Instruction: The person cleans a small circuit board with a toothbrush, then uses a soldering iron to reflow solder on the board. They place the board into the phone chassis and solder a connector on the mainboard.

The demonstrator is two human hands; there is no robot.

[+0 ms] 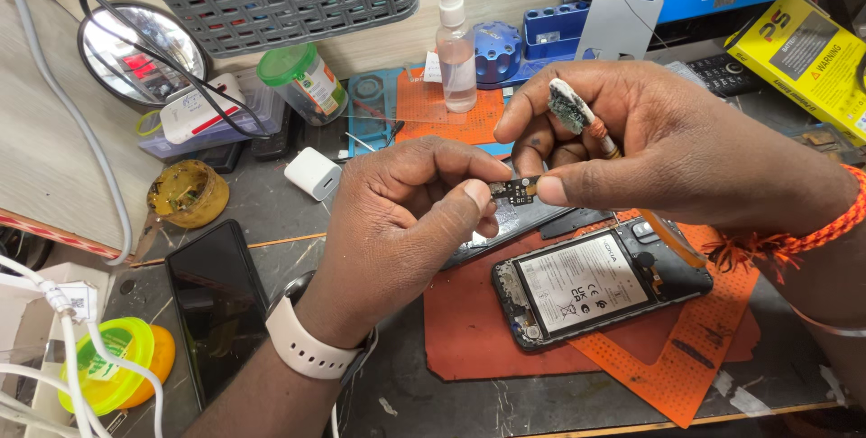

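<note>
We see the left hand (406,221) pinched shut on a small dark circuit board (514,190), thumb and forefinger gripping its left end. Right hand (667,154) meets it from the other side, thumb tip touching the board's right end; its fingers are curled closed around a worn brush (577,111), bristles up. Board sits between both hands, above the tabletop (397,393). Below the right hand: opened phone (595,286), back off, battery showing, lying on a red mat (478,330). Under the left wrist, a dark phone (216,298) lies screen up. Beyond the hands, a clear spray bottle (456,46) stands upright.
</note>
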